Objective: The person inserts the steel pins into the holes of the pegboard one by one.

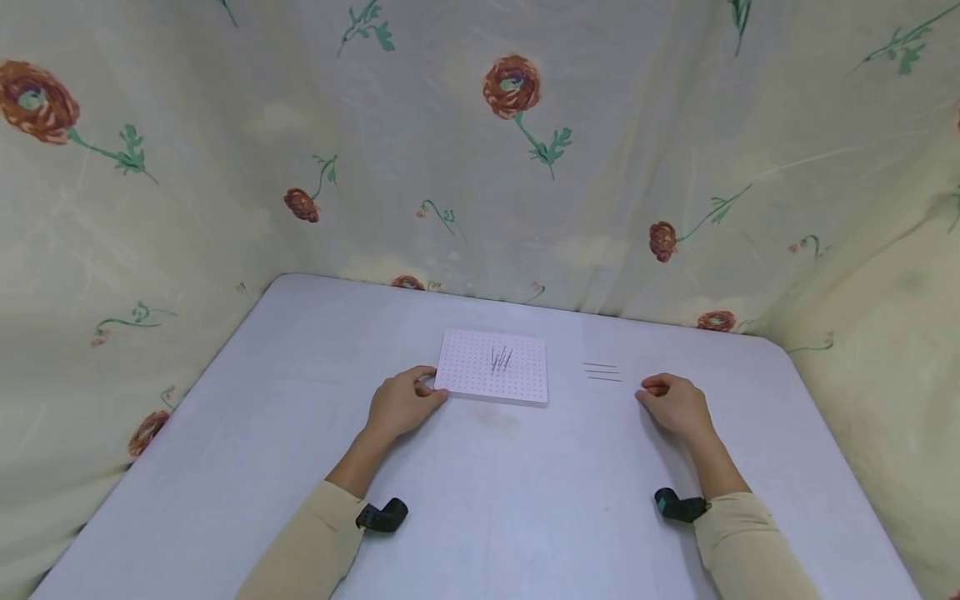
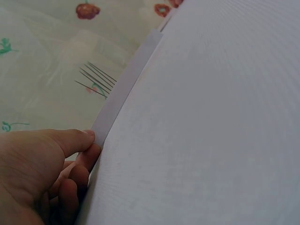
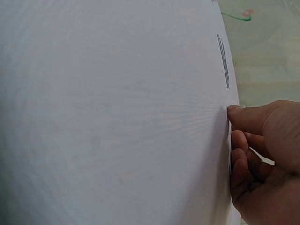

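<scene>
A white board with rows of small holes (image 1: pixel 461 367) lies on the table, and several thin dark sticks (image 1: pixel 501 360) stand up from it, some leaning. My left hand (image 1: pixel 401 406) holds the board's near left corner between thumb and fingers. The left wrist view shows the thumb against the board's edge (image 2: pixel 123 89), with the sticks rising behind. Three similar thin sticks (image 1: pixel 602 372) lie side by side on the table right of the board. Just right of these, my right hand (image 1: pixel 677 406) rests with loosely bent fingers at the tabletop; I see nothing in it.
A white-covered table (image 1: pixel 525 500) with rounded far corners spreads beneath both hands. Flower-patterned curtain cloth (image 1: pixel 450 150) hangs behind it and along both sides. Each wrist wears a black camera mount, such as the left one (image 1: pixel 384 515).
</scene>
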Demonstrator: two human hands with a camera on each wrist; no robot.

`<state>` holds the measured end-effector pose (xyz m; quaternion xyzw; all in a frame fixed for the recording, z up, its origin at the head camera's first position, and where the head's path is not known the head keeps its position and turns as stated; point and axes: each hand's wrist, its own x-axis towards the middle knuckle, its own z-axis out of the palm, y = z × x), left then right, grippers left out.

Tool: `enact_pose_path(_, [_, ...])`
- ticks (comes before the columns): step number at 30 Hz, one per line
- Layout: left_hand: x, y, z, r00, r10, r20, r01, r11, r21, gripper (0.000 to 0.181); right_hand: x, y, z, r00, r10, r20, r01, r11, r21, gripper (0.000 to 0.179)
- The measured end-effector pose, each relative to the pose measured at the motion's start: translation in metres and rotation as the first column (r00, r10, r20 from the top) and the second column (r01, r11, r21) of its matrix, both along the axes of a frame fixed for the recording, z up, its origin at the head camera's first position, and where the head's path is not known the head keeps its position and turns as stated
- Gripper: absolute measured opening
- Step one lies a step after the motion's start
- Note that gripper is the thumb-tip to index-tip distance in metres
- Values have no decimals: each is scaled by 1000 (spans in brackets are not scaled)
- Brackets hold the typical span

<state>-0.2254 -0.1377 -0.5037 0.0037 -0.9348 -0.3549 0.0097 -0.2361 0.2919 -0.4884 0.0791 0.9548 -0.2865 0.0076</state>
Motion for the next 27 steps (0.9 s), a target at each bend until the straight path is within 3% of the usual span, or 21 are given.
enact_pose_path(27, [-1,-1,-1,1000,-5,-1,5,1000,0,52,-9,-12,-2,998,-64,19,64,998,-21,30])
